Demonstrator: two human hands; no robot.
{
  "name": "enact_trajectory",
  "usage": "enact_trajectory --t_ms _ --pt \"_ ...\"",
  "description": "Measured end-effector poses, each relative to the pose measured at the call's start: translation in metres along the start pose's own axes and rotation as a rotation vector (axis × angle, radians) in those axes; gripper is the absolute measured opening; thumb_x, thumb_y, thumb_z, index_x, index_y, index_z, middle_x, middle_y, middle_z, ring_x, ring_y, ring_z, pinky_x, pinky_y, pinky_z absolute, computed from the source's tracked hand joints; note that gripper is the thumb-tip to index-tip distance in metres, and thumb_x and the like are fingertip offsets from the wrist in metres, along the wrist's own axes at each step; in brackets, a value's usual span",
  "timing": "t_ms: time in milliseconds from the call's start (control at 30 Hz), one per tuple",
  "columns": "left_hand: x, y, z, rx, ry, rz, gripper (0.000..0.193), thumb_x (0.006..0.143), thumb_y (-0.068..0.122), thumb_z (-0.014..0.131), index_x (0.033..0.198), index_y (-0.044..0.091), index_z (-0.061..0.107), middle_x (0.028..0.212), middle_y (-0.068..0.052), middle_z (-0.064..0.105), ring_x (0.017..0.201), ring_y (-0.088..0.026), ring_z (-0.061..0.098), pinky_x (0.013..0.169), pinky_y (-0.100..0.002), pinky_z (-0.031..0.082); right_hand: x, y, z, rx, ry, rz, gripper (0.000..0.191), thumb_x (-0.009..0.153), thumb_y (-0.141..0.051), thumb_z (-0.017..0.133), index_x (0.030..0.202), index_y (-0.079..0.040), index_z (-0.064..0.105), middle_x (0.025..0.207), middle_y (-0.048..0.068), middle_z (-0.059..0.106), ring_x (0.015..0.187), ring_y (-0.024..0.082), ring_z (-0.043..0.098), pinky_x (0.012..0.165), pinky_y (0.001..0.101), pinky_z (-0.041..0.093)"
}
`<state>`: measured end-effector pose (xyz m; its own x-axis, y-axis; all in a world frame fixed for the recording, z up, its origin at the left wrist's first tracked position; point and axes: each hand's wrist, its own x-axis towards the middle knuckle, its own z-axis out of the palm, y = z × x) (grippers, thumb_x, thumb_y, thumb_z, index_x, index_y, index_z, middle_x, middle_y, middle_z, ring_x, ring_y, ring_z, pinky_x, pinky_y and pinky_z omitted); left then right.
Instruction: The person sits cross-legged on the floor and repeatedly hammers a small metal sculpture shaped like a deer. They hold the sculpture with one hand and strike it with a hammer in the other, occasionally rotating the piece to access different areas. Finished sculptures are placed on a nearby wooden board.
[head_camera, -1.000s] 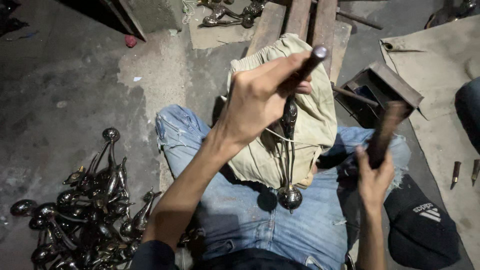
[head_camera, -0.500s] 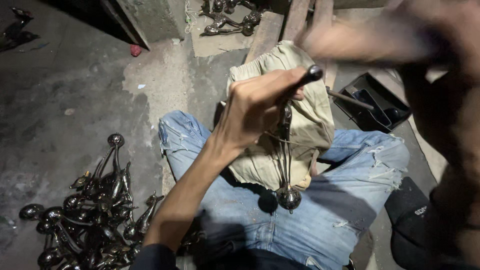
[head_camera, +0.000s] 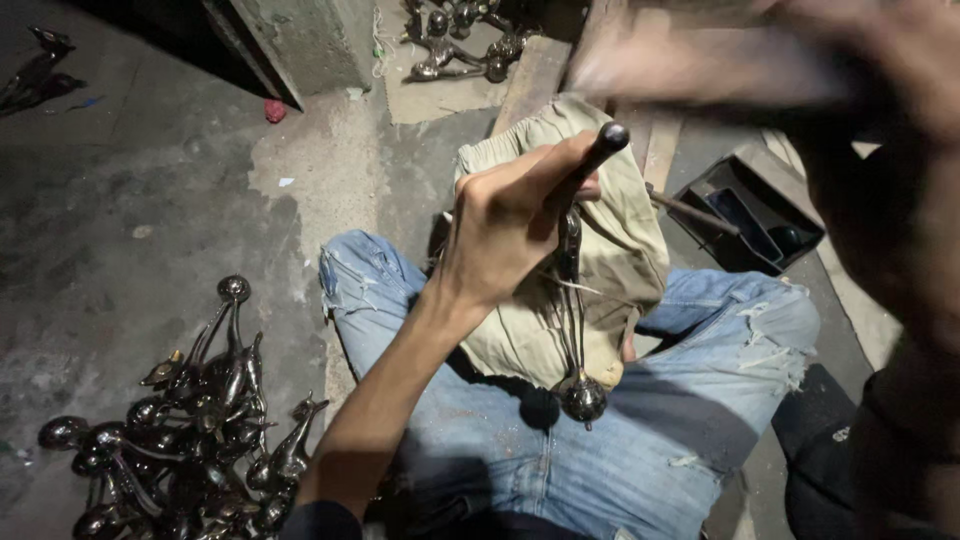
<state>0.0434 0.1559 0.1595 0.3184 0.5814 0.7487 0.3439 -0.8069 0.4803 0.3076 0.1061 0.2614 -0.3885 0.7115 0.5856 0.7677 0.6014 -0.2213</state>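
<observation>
left hand (head_camera: 505, 225): your fingers clamped on rod (head_camera: 590, 160)
piece (head_camera: 582, 395): upright on your lap against cloth (head_camera: 610, 250)
right hand (head_camera: 880, 90): raised, blurred; grip cannot tell
pile (head_camera: 190, 430): shaped pieces on floor, left
progress: mid-work on this piece; more lie far (head_camera: 455, 45)

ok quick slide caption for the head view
Left hand grips a metal punch upright over a beige cloth on the lap; blurred right arm raised; dark metal pieces piled on the floor.

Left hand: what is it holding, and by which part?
The left hand grips a thin dark metal rod just below its rounded top end, held over the beige cloth.
</observation>
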Motion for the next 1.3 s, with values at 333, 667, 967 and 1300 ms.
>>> enact_trajectory --t_ms 333,667,967,1300 --pt "-0.004 -0.009 0.002 0.028 0.057 0.089 0.054 0.096 -0.010 0.057 0.146 0.011 0.056 0.105 -0.009 0.078 0.080 -0.016 0.075 0.063 -0.027 0.063 -0.008 0.016 0.018 0.727 0.116 0.257 0.034 0.106 -0.009 0.060 0.137 -0.001 0.049 0.136 0.011 0.061 0.135 0.024 0.061 0.120 0.0335 0.051" --pt "-0.007 0.000 -0.002 -0.009 0.011 0.007 0.030 0.098 -0.005 0.059 0.123 0.011 0.066 0.103 -0.009 0.078 0.081 -0.016 0.077 0.067 -0.025 0.065 0.012 -0.035 -0.011 -0.533 -0.198 0.076 0.060 0.089 -0.001 0.080 0.145 -0.008 0.061 0.102 0.017 0.069 0.094 0.030 0.065 0.079 0.0410 0.055" --pt "0.007 0.016 -0.010 -0.122 -0.001 -0.130 0.035 0.091 -0.002 0.069 0.124 0.005 0.067 0.099 -0.010 0.078 0.089 -0.020 0.080 0.078 -0.030 0.063 0.002 -0.027 -0.007 -0.528 -0.168 0.201 0.053 0.094 -0.007 0.079 0.144 -0.012 0.062 0.100 0.015 0.068 0.089 0.032 0.067 0.079 0.0404 0.053" --pt "0.036 0.029 -0.023 0.026 -0.198 -0.155 0.038 0.094 -0.005 0.065 0.130 0.010 0.066 0.097 -0.012 0.078 0.086 -0.018 0.080 0.068 -0.031 0.064 -0.020 -0.038 0.013 -0.314 0.003 0.352 0.054 0.094 -0.006 0.077 0.145 -0.013 0.060 0.114 0.017 0.071 0.102 0.033 0.069 0.088 0.0429 0.054"
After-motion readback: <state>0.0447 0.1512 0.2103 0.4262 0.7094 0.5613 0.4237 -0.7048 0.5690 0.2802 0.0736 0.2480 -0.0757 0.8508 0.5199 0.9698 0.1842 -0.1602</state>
